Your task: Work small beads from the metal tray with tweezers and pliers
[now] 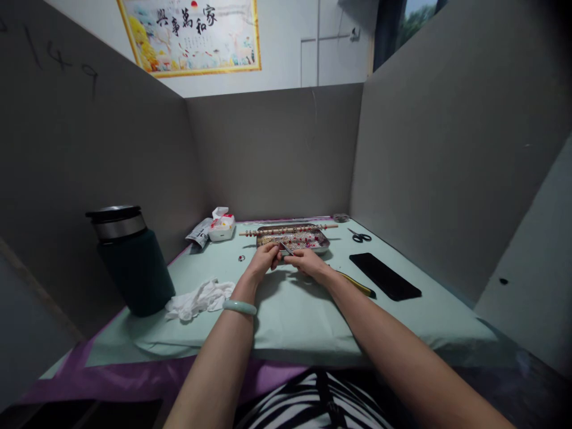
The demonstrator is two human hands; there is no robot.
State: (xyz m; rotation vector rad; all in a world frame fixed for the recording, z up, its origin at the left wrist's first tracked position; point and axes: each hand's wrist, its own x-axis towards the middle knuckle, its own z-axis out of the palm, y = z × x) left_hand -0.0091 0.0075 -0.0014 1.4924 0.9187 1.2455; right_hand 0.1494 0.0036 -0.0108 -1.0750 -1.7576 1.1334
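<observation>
Both my hands meet at the near side of a metal tray (325, 245) that holds many small beads. My left hand (264, 261), with a pale green bangle (240, 307) on its wrist, is closed in a pinch; what its fingertips hold is too small to make out. Between the fingers of my right hand (307, 263) is a thin, pointed metal tool (286, 248), its tip angled toward my left fingertips. Across the tray lies a wooden stick (333, 226) carrying several small beaded rings. A single beaded ring (242, 258) lies left of my left hand.
On the left stand a dark green bottle (134, 268), crumpled white cloth or tissue (201, 300) and a white packet (222, 227). Scissors (361, 237), a black phone-like slab (385, 276) and a yellow-black tool handle (358, 285) lie right. Grey partitions (277, 155) enclose the table.
</observation>
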